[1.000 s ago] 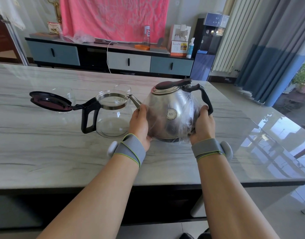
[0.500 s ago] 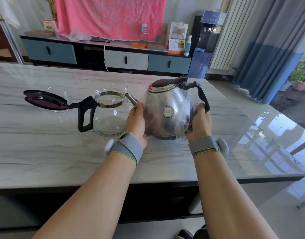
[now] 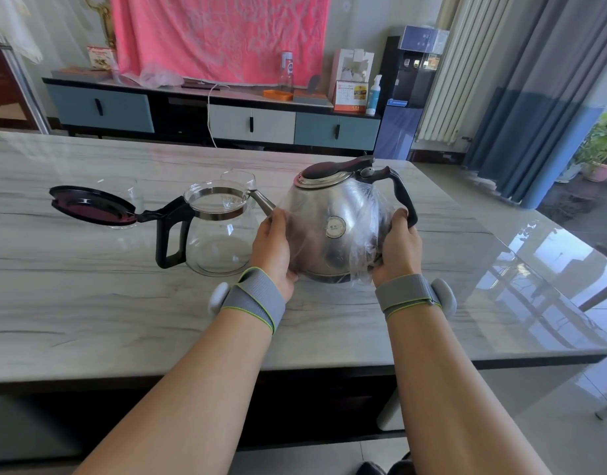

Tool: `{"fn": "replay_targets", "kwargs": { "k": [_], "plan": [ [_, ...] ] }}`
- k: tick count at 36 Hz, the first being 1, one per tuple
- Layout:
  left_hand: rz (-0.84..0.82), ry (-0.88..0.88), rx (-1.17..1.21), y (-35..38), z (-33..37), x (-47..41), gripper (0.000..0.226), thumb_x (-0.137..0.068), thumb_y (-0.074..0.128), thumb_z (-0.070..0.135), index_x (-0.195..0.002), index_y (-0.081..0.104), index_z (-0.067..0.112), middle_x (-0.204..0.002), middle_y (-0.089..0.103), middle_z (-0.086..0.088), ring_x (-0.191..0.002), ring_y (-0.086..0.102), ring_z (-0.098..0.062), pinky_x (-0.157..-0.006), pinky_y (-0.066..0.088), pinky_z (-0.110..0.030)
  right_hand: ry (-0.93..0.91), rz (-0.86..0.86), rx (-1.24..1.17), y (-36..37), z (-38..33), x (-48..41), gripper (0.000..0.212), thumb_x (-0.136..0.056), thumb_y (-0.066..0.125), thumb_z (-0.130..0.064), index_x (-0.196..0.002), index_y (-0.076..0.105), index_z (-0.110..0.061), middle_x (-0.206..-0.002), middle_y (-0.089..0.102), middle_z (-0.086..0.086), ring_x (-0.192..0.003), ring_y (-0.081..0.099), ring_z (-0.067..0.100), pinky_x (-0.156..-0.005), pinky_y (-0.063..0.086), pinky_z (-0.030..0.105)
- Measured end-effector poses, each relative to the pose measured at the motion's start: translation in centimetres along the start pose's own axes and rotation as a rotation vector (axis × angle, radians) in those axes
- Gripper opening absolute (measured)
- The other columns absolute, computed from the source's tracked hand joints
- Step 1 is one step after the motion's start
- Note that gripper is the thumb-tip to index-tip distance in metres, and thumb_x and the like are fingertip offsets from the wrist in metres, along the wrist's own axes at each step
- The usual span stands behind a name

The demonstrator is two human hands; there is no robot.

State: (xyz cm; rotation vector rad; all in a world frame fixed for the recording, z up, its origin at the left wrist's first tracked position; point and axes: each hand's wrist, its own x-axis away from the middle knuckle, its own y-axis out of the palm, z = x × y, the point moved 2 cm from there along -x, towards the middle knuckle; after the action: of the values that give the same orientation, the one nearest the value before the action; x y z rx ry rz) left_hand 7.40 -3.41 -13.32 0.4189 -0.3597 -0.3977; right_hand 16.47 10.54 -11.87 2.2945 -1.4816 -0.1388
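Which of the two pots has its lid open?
The glass pot: its dark lid is flipped back past the handle. The steel kettle, gripped by the left hand and right hand, is closed.

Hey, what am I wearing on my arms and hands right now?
The left hand and right hand are bare, no gloves or sleeves. Each wrist wears a grey fabric band edged in lime green, with a white rounded pod on its outer side.

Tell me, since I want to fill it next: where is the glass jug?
In the head view, the glass jug stands on the table left of centre, just left of the left hand gripping the steel kettle.
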Motion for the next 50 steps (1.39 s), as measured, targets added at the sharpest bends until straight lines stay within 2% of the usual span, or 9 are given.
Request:
{"fn": "replay_targets", "kwargs": {
  "k": [8, 15, 20, 22, 26, 29, 41, 47, 50],
  "plan": [
    [0.001, -0.004, 0.013, 0.1, 0.0, 0.0, 0.02, -0.101, 0.045, 0.055, -0.11, 0.059, 0.044, -0.128, 0.063, 0.009, -0.118, 0.057, -0.023, -0.099, 0.048, -0.057, -0.007, 0.0, 0.01, -0.1, -0.2, 0.2, 0.031, -0.113, 0.045, -0.035, -0.091, 0.058, -0.017, -0.066, 0.043, -0.004, -0.059, 0.046, 0.015, -0.054, 0.043, 0.027],
    [0.006, -0.008, 0.014, 0.1, -0.2, 0.1, 0.021, -0.1, 0.046, 0.058, -0.103, 0.061, 0.043, -0.129, 0.063, 0.01, -0.119, 0.058, -0.023, -0.101, 0.046, -0.057, -0.001, -0.001, 0.003, -0.1, -0.5, 0.6, 0.029, -0.113, 0.046, -0.035, -0.094, 0.062, -0.02, -0.074, 0.054, -0.003, -0.068, 0.057, 0.016, -0.061, 0.051, 0.029],
    [0.0, -0.009, 0.046, 0.1, -0.2, 0.0, 0.022, -0.101, 0.046, 0.056, -0.108, 0.061, 0.04, -0.126, 0.065, 0.008, -0.113, 0.061, -0.021, -0.096, 0.05, -0.058, -0.005, 0.0, 0.002, -0.1, -0.3, 0.5, 0.031, -0.113, 0.046, -0.035, -0.09, 0.06, -0.019, -0.063, 0.051, -0.008, -0.064, 0.054, 0.014, -0.06, 0.049, 0.028],
    [0.001, -0.013, 0.056, 0.1, -0.2, 0.0, 0.025, -0.102, 0.046, 0.055, -0.114, 0.061, 0.039, -0.124, 0.066, 0.008, -0.109, 0.063, -0.019, -0.095, 0.052, -0.055, -0.008, -0.004, -0.014, 0.0, -0.2, 0.4, 0.03, -0.113, 0.046, -0.035, -0.092, 0.061, -0.019, -0.071, 0.055, -0.004, -0.072, 0.057, 0.018, -0.067, 0.052, 0.031],
    [0.007, -0.017, 0.052, 0.0, -0.3, 0.0, 0.033, -0.101, 0.046, 0.057, -0.124, 0.06, 0.038, -0.125, 0.067, 0.009, -0.112, 0.063, -0.019, -0.09, 0.054, -0.049, -0.003, 0.0, -0.012, 0.0, -0.2, 0.3, 0.029, -0.113, 0.046, -0.035, -0.093, 0.06, -0.019, -0.072, 0.053, -0.003, -0.065, 0.056, 0.015, -0.058, 0.05, 0.027],
    [0.011, -0.021, 0.048, 0.1, -0.3, 0.2, 0.033, -0.101, 0.046, 0.057, -0.123, 0.06, 0.038, -0.124, 0.067, 0.009, -0.111, 0.063, -0.019, -0.095, 0.052, -0.053, -0.004, -0.005, -0.012, -0.1, -0.1, 0.2, 0.031, -0.113, 0.046, -0.035, -0.09, 0.06, -0.019, -0.074, 0.052, -0.002, -0.069, 0.054, 0.016, -0.065, 0.05, 0.031],
    [0.017, -0.044, 0.048, 0.2, -0.3, 0.2, 0.027, -0.1, 0.047, 0.058, -0.112, 0.062, 0.039, -0.12, 0.067, 0.01, -0.112, 0.064, -0.021, -0.097, 0.051, -0.054, -0.002, 0.018, 0.012, -0.2, 0.0, -0.1, 0.032, -0.112, 0.047, -0.036, -0.088, 0.056, -0.017, -0.068, 0.044, -0.002, -0.061, 0.046, 0.016, -0.059, 0.042, 0.03],
    [0.013, -0.05, 0.063, 0.1, -0.4, 0.0, 0.036, -0.1, 0.047, 0.058, -0.123, 0.061, 0.034, -0.121, 0.068, 0.008, -0.11, 0.065, -0.021, -0.095, 0.053, -0.055, -0.001, 0.014, -0.001, -0.3, 0.1, -0.3, 0.031, -0.112, 0.048, -0.035, -0.087, 0.057, -0.018, -0.061, 0.041, -0.006, -0.057, 0.042, 0.013, -0.055, 0.041, 0.027],
    [0.017, -0.049, 0.072, 0.0, -0.4, -0.1, 0.041, -0.099, 0.049, 0.058, -0.128, 0.061, 0.032, -0.121, 0.07, 0.007, -0.11, 0.066, -0.02, -0.094, 0.053, -0.057, -0.004, -0.005, -0.012, -0.2, 0.3, -0.5, 0.029, -0.111, 0.05, -0.037, -0.093, 0.062, -0.019, -0.073, 0.047, -0.002, -0.067, 0.048, 0.017, -0.062, 0.044, 0.032]
  ]
}}
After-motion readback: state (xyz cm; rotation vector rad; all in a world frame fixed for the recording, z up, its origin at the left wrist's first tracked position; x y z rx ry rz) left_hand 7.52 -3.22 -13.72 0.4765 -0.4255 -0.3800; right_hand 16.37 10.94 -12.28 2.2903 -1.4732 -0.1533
